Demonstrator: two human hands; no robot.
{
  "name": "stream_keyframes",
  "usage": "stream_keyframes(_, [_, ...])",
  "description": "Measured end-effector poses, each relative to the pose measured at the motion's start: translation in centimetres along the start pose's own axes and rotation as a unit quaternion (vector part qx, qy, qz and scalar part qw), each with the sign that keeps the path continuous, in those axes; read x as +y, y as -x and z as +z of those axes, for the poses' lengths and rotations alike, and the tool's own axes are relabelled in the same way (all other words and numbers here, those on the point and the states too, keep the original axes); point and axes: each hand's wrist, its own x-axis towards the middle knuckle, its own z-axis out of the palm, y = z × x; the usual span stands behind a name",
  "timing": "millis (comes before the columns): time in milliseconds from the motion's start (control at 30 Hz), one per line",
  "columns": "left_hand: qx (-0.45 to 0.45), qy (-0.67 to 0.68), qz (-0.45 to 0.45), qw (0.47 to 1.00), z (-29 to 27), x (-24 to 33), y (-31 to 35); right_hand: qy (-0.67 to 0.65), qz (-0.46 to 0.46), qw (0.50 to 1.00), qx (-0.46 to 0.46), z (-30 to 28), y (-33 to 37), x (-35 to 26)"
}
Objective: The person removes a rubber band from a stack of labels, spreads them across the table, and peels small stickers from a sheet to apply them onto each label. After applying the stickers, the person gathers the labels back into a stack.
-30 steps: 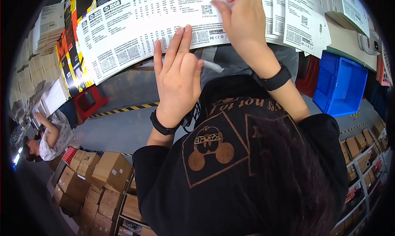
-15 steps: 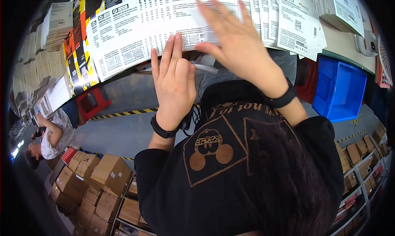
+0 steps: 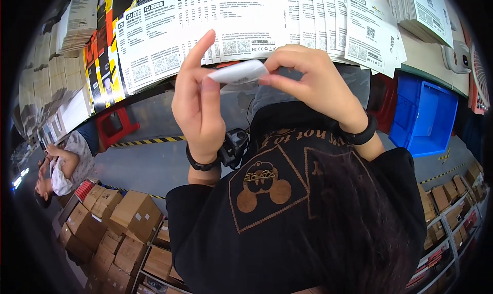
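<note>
A small curled white sheet, perhaps a label strip (image 3: 240,72), is held between my hands just off the table's near edge. My left hand (image 3: 197,106) pinches its left end by the thumb, with the index finger stretched upward. At its right end, the thumb and fingertips of my right hand (image 3: 321,83) are closed on it. Beyond them lies an overlapping row of white printed sheets (image 3: 246,19) with text and square codes. The right part of that row (image 3: 367,35) is fanned out. What is printed on the curled sheet is too blurred to tell.
Stacks of white printed pieces stand at the back left (image 3: 77,24) and back right (image 3: 423,12). A blue crate (image 3: 423,114) is at the right, a red stool (image 3: 117,127) below the table's left. Cardboard boxes (image 3: 136,212) fill the lower left. Another person (image 3: 67,163) sits far left.
My right hand has come down off the printed sheets and now grips the curled sheet's right end. My left hand has shifted slightly left and turned, bringing the curled sheet up into view.
</note>
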Motion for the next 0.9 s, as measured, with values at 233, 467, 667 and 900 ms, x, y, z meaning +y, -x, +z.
stream_keyframes(233, [0.082, 0.011, 0.072, 0.994, 1.9, 1.5, -1.2, -0.013, -0.041, 0.996, 0.081, 0.1, 0.1, -0.2])
stream_keyframes(467, [0.017, -0.024, -0.054, 0.998, 2.4, 1.1, -0.7, -0.105, 0.019, 0.988, 0.115, -1.1, 0.3, -0.8])
stream_keyframes(667, [-0.006, -0.007, -0.090, 0.996, 2.4, 1.6, -0.7, -0.148, -0.022, 0.985, 0.090, -1.8, 0.0, -0.1])
stream_keyframes(900, [0.012, 0.009, -0.125, 0.992, 2.2, 1.9, -0.6, -0.213, -0.101, 0.925, 0.299, -2.0, 0.2, 1.4])
